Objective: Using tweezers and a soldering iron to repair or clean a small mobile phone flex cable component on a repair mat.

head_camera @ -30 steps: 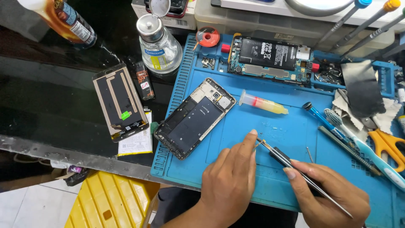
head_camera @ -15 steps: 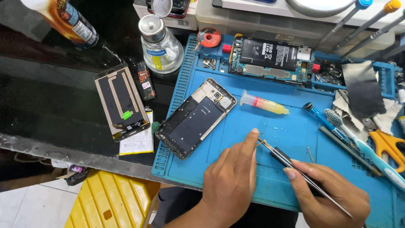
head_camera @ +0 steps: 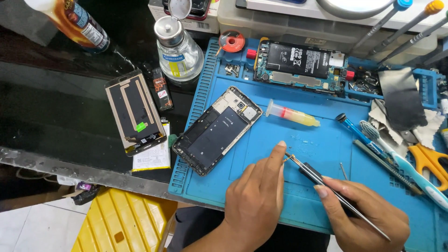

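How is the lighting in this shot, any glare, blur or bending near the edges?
Head view: bright, even light; soft shadows under the left hand and right hand on the blue rubber work mat. Pale glare streaks the glossy black tabletop. Centre sharp: the opened black phone frame reads crisply. Mild wide-angle bending at the edges.

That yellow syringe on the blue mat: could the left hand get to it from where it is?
Probably yes. The syringe lies uncovered on the blue mat, just beyond the left hand, with only bare mat between them.
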